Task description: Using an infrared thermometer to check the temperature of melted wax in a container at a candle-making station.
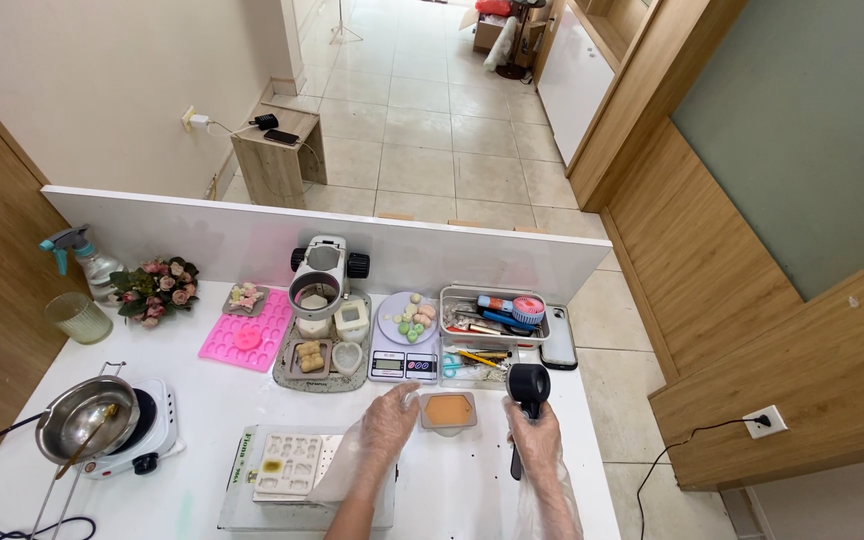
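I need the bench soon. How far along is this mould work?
Looks midway. Done: one small mould is filled with orange material, and finished pastel pieces sit on the scale plate. In hand: the right hand holds a black heat gun beside that mould, which the left hand steadies. Left: the white mould tray shows only one filled cavity.

Both hands gloved in clear plastic: left hand (389, 412) reaches toward twelve o'clock, fingers spread flat; right hand (534, 432) fisted, gripping, at three o'clock.

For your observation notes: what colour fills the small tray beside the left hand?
Orange, in the small tray; head view.
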